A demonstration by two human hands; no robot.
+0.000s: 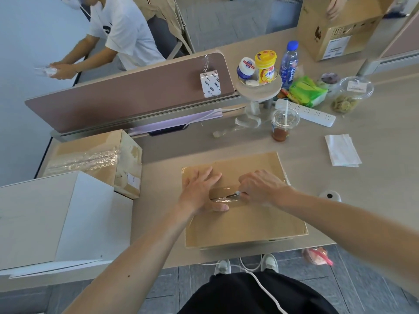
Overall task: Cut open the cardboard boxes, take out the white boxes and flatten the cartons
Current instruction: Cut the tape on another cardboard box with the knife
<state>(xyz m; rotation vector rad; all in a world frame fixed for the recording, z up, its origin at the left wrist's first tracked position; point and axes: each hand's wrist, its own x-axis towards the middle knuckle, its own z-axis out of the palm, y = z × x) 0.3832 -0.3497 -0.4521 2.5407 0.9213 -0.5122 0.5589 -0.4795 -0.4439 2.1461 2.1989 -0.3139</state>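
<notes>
A taped cardboard box (247, 220) lies on the desk in front of me. My left hand (201, 191) presses flat on its top, fingers spread, beside the clear tape seam (224, 198). My right hand (260, 186) grips a small cutter (235, 194) whose blade touches the tape along the seam. Another sealed cardboard box (102, 159) wrapped in shiny tape stands at the left. A large white box (56, 218) sits in front of it at the near left.
A drink cup with a straw (283, 125), a white power strip (306, 112), a paper napkin (342, 150), bottles and snacks stand at the back right. A brown desk divider (127, 96) runs behind. Another person sits beyond it. A big carton (335, 35) stands far right.
</notes>
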